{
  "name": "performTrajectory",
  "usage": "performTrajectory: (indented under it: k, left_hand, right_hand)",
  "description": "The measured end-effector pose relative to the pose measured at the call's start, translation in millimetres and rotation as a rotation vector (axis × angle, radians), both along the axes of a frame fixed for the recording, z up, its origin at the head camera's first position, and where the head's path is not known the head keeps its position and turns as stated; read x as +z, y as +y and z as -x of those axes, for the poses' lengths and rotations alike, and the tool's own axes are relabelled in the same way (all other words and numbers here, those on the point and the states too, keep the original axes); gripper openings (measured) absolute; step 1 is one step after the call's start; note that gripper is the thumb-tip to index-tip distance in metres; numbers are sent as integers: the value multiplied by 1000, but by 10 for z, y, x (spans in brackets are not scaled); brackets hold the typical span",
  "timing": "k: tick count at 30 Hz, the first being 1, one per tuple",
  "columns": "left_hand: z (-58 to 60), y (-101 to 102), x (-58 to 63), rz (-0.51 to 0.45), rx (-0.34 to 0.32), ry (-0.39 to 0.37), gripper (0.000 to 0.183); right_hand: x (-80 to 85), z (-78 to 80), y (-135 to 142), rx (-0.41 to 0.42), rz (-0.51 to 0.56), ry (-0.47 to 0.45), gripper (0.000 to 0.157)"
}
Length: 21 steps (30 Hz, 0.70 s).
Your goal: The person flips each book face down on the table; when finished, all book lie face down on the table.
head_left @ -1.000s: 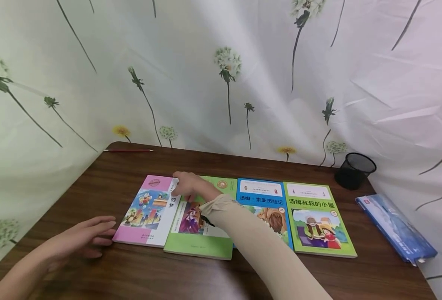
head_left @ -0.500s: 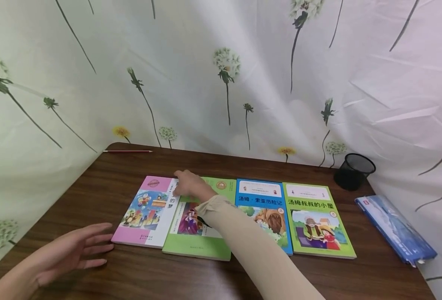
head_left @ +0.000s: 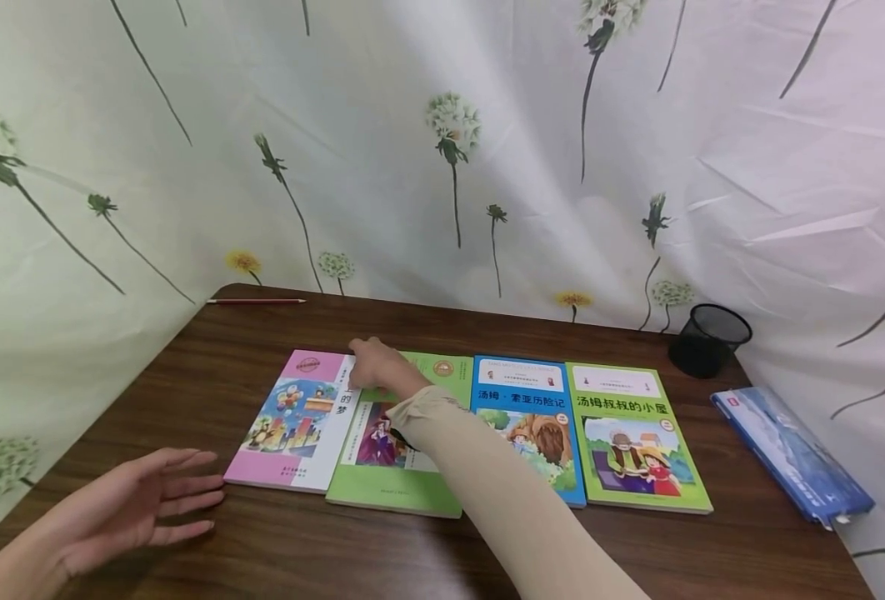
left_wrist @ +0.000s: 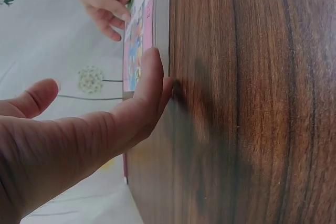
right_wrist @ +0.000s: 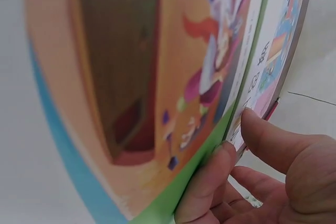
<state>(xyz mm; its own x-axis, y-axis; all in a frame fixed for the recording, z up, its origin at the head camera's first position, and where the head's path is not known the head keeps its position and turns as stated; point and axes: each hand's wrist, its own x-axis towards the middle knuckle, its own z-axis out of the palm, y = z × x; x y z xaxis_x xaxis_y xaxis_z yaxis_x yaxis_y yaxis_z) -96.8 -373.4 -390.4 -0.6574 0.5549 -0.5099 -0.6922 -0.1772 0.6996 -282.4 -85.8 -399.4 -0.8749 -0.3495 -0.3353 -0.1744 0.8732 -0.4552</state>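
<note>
Four picture books lie in a row on the brown table (head_left: pixel 210 375): a pink book (head_left: pixel 292 421), a green book (head_left: pixel 401 467) overlapping its right edge, a blue book (head_left: pixel 528 417) and a second green book (head_left: pixel 637 437). My right hand (head_left: pixel 375 367), in a beige sleeve, pinches the overlapping green book at its far left corner. The right wrist view shows the fingers (right_wrist: pixel 210 182) curled under that green book's edge (right_wrist: pixel 210 129), thumb above. My left hand (head_left: pixel 180 492) is flat and spread on the table, just left of the pink book's near corner (left_wrist: pixel 139 35).
A red pencil (head_left: pixel 257 301) lies at the table's far left corner. A black mesh cup (head_left: pixel 710 340) stands at the far right, with a blue packet (head_left: pixel 791 457) along the right edge. A flowered white sheet (head_left: pixel 442 150) hangs around the table.
My left hand has drawn back from the pink book's edge towards me, fingers spread. The right hand has stayed at the green book's corner.
</note>
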Motion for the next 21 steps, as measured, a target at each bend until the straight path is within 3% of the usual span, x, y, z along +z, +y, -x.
performTrajectory:
  k: [5,10,15,21]
  left_hand:
    - [-16,14,14,-85,-8,-38,50]
    - [-14,21,12,-148,62,-84,49]
    - [-35,-6,-82,-235,108,-137,46]
    - [-13,-17,-151,-204,144,-140,34]
  right_hand:
    - [14,-34,-2,7,-1,17,65]
    - [45,-87,0,24,0,76,64]
    - [30,-96,-3,-19,25,46,64]
    - [21,-104,9,-43,47,18,65]
